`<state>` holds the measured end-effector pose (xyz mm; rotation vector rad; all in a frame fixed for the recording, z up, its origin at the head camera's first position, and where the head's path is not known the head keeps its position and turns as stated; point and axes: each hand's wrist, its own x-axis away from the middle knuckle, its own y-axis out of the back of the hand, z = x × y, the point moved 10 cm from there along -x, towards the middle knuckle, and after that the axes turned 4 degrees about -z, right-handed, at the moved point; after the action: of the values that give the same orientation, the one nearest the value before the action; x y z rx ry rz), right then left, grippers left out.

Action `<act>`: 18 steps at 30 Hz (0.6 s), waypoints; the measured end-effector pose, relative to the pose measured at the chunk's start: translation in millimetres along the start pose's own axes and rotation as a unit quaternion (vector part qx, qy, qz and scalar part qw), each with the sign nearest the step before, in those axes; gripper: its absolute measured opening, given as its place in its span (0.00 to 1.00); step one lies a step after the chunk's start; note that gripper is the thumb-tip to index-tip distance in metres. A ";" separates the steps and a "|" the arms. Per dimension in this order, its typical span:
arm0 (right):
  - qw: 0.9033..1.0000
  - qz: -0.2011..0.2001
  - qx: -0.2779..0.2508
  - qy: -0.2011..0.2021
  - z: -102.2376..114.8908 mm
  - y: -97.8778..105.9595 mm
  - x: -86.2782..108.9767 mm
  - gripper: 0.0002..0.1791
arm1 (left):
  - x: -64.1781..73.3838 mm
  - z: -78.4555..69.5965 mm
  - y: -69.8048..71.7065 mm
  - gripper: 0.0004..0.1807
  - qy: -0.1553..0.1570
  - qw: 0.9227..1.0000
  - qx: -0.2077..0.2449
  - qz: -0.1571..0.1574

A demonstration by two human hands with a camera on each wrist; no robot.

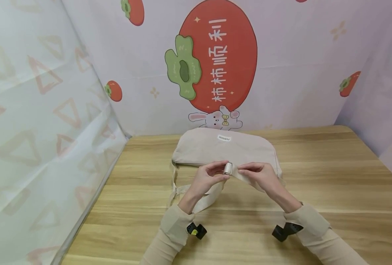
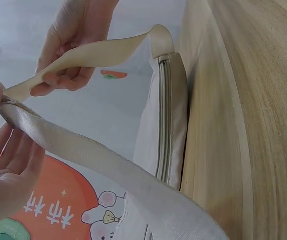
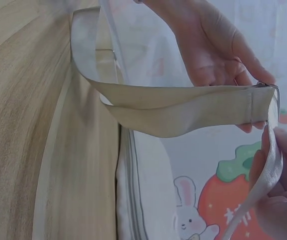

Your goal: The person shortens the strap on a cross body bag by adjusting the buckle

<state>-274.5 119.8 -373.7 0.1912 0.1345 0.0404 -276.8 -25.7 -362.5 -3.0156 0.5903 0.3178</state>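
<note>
A beige shoulder bag point(image 1: 199, 147) with a small "FASHION" label lies on the table, its zipper point(image 3: 135, 180) along the near side. Its webbing strap point(image 2: 128, 175) is raised off the table between both hands. My left hand point(image 1: 202, 180) pinches the strap's metal slider buckle point(image 1: 228, 169) between thumb and fingers. Close to its right, my right hand point(image 1: 263, 177) pinches the strap between thumb and forefinger. In the right wrist view the doubled strap point(image 3: 183, 112) runs into the buckle point(image 3: 275, 97), with the right hand point(image 3: 283, 195) just below it.
The wooden table point(image 1: 331, 176) extends on both sides of the bag. Behind it hangs a printed cloth point(image 1: 292, 92) with a big persimmon picture, and another cloth point(image 1: 50, 147) hangs along the left edge. Loose strap point(image 1: 177, 191) trails at the bag's left end.
</note>
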 end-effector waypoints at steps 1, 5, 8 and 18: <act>1.000 0.002 -0.001 0.000 0.3 -1.0 0.1 0.18 | -0.2 0.6 -1.4 0.23 0.001 1.000 -0.005 0.003; 1.000 0.009 -0.012 0.004 1.9 -4.4 -0.4 0.18 | -1.7 1.3 -6.2 0.23 -0.006 1.000 -0.024 0.011; 1.000 0.009 -0.025 0.007 2.3 -5.2 -0.7 0.18 | -1.9 -0.3 -5.9 0.22 -0.018 0.999 -0.037 0.003; 1.000 0.014 0.000 0.016 -5.6 3.6 -0.3 0.19 | -0.3 -12.6 6.7 0.22 -0.056 0.998 -0.025 -0.034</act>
<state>-275.6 124.4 -378.5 0.1931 0.1645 0.0721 -277.2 -32.8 -350.2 -3.0319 0.4783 0.5013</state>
